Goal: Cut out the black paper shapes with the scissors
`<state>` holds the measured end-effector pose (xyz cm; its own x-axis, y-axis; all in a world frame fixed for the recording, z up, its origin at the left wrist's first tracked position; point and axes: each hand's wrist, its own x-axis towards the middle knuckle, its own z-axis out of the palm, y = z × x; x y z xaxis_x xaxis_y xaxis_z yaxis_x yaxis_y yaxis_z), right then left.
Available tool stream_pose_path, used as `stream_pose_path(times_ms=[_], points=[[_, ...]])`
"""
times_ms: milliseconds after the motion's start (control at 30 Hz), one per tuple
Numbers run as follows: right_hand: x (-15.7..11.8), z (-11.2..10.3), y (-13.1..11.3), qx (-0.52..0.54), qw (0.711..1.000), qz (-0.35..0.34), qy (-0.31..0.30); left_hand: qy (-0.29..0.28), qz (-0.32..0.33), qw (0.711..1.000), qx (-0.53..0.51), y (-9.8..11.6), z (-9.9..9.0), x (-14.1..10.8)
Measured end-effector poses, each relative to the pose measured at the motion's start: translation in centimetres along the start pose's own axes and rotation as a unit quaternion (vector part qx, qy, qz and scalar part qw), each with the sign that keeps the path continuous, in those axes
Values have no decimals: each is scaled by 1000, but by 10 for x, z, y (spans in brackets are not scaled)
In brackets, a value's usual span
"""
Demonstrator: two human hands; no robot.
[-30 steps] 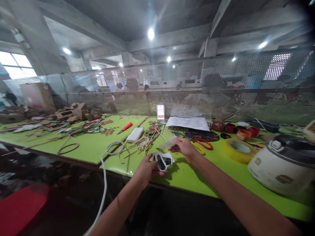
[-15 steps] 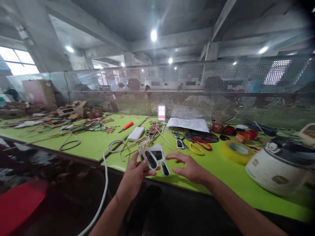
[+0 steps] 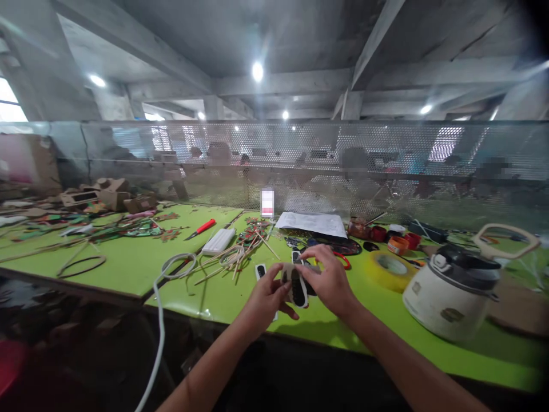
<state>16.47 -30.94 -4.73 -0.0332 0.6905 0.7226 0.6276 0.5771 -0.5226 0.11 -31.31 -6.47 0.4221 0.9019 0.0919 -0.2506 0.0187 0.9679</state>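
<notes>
My left hand [image 3: 262, 302] pinches a black cutout with a white border [image 3: 299, 292] just above the green table's front part. A small brownish piece lies against the cutout's upper end, and I cannot make out its kind. My right hand [image 3: 333, 284] closes thumb and fingers on the top of the same cutout from the other side. Behind my left fingers, another black-and-white cutout [image 3: 260, 270] lies on the table, partly covered. Red-handled scissors [image 3: 344, 260] rest just beyond my right hand, mostly hidden by it.
Thin wooden sticks [image 3: 238, 257], a white block [image 3: 218, 241] and a red-handled knife [image 3: 201, 229] lie beyond my left hand. A yellow tape roll [image 3: 371, 269] and a white pot [image 3: 446, 303] stand to the right. A white cable [image 3: 159, 337] hangs over the table edge.
My right hand has come in from the right and now grips the cutout with my left hand. The view has turned right. The small brownish piece now shows between my hands.
</notes>
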Motion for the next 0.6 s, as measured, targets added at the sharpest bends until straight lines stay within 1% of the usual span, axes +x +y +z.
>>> stream_pose_path(times_ms=[67,133,267,333,400,500,600], points=[[2,-1,9,11,1000,13,-3,-8,5,1000,5,0,2,5],[2,-2,17,24,1000,2,3,-25,1,1000,9,0,3,10],[-5,-7,27,8,997,-74,38,-48,-29,998,-7,-2,3,21],[-9,-11,32,-14,994,-108,30,-55,-40,998,-15,-5,3,29],[-12,-14,37,-25,992,-124,12,-66,-44,997,-16,-8,4,38],[-14,-14,48,-17,995,-101,10,-97,-50,994,-11,-9,7,53],[-13,-11,59,6,999,-41,31,-132,-52,990,-1,-5,9,69]])
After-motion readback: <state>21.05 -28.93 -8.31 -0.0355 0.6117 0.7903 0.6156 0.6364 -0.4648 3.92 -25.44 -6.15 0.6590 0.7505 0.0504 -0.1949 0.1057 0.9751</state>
